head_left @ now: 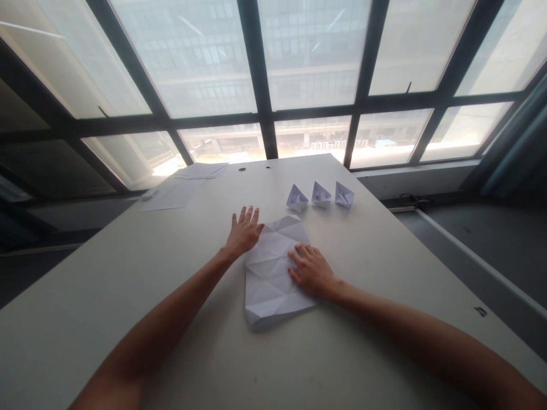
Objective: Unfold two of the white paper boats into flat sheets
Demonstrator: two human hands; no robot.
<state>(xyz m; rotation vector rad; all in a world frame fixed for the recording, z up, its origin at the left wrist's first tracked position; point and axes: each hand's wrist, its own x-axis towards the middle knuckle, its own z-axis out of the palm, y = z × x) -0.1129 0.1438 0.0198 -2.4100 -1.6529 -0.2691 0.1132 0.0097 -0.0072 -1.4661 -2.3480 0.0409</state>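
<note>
Three folded paper boats (321, 194) stood near the far edge of the worktop (128, 319), while the left hand (244, 230) and right hand (311, 271) lay open, holding nothing, on a creased paper sheet (268, 282) still unfolded.

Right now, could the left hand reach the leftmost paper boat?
Likely yes. The left hand lies beside the creased sheet, and the boat sits a short way beyond its fingertips, with nothing standing between them.
</note>
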